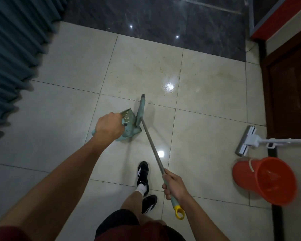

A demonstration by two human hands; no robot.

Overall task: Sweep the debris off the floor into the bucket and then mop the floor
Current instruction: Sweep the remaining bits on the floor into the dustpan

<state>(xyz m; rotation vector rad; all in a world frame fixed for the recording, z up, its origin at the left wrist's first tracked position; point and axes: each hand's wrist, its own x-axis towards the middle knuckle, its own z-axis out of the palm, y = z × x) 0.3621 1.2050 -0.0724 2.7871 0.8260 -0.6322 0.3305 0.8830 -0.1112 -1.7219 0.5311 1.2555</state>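
Observation:
My left hand grips the handle of a worn teal dustpan resting on the pale tile floor. Several light bits of debris lie inside the pan. My right hand is closed around the grey handle of a broom, just above its yellow hanging loop. The teal broom head stands right beside the pan's right edge. An orange bucket sits at the right, tilted toward me, apart from both hands.
A white flat mop lies on the floor beyond the bucket, its handle running right. Teal curtains hang along the left. A dark wooden door is at right, dark glossy tiles ahead. My black shoes stand near the broom handle.

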